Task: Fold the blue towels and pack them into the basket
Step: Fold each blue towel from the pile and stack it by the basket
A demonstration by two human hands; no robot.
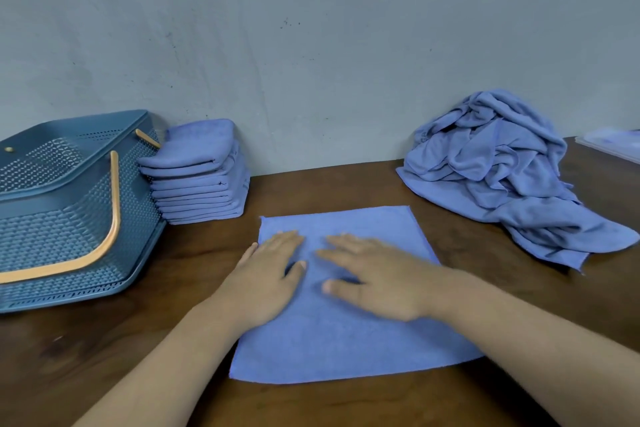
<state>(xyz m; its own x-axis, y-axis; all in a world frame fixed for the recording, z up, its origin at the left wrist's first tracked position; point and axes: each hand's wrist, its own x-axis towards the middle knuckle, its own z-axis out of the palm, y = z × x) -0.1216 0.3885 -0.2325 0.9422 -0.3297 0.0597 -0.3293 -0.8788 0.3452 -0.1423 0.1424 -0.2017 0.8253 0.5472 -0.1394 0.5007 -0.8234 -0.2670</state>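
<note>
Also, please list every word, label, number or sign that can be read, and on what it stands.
None can be read. The basket, spread towel, stack, pile and wall show no text. The pale tray at far right is too blurred to tell.

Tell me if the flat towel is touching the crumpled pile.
Apart. The head view shows bare table between the flat towel and the crumpled pile.
</note>
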